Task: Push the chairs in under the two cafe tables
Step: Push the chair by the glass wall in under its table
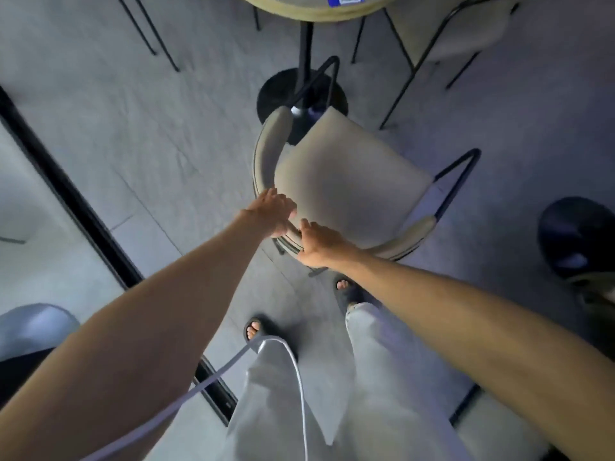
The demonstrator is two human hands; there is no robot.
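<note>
A beige padded chair [349, 181] with a curved backrest and black metal legs stands in the middle of the view, its seat facing a round cafe table [316, 11] at the top edge. The table's black post and round base [279, 91] sit just beyond the chair. My left hand [271, 212] lies over the near rim of the backrest, fingers curled on it. My right hand [319, 242] grips the same backrest rim just to the right. Both arms are stretched forward.
Another beige chair [459, 31] stands at the table's right, and thin black chair legs [146, 31] show at top left. A black floor strip [66, 194] runs diagonally at left. A dark round base [579, 234] sits at right. My feet in sandals stand behind the chair; a white cable hangs down.
</note>
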